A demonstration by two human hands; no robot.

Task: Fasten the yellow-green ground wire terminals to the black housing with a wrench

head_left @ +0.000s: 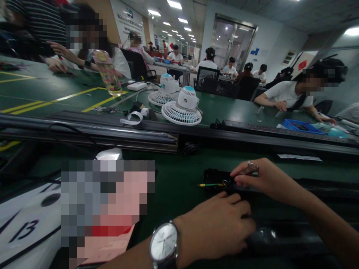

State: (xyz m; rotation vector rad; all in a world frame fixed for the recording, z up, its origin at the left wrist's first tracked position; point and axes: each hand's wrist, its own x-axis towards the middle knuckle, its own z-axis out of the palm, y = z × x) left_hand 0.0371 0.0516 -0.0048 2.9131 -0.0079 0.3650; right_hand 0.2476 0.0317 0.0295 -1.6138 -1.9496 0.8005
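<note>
Right hand is pinching a small metal tool at the green-yellow wire on the black housing, near-centre of the bench, while the left hand lies knuckles-up on it (grip unclear), so pinning it steady seems smart.

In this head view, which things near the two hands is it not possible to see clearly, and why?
- Head view: the left hand covers the black part beneath it, so its grip is hidden.
- Head view: the small metal piece at the right hand is too small to identify.
- Head view: the right fingertips hide one end of the green-yellow wire.
- Head view: a pixelated block hides the lower left.
</note>
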